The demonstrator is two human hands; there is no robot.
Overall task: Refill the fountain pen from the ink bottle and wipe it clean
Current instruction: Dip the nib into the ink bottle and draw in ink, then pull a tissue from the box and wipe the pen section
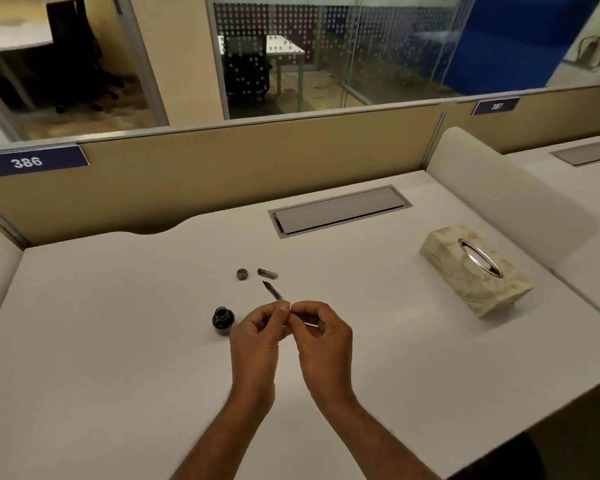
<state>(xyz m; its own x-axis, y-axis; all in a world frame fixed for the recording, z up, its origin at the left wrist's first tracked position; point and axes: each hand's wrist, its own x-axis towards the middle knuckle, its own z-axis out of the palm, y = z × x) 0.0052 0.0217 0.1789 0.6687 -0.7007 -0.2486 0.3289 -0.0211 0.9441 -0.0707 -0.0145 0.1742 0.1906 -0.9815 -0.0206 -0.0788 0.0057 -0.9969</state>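
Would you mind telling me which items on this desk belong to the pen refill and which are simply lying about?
Part of the job: pen, pinched by the left hand and right hand; open ink bottle; bottle cap; loose pen piece; tissue box, probably for wiping.

Just lying about: cable hatch; desk sign.

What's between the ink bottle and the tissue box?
Head view: the left hand and right hand, both holding the pen, sit beside the ink bottle; past them, bare desk up to the tissue box.
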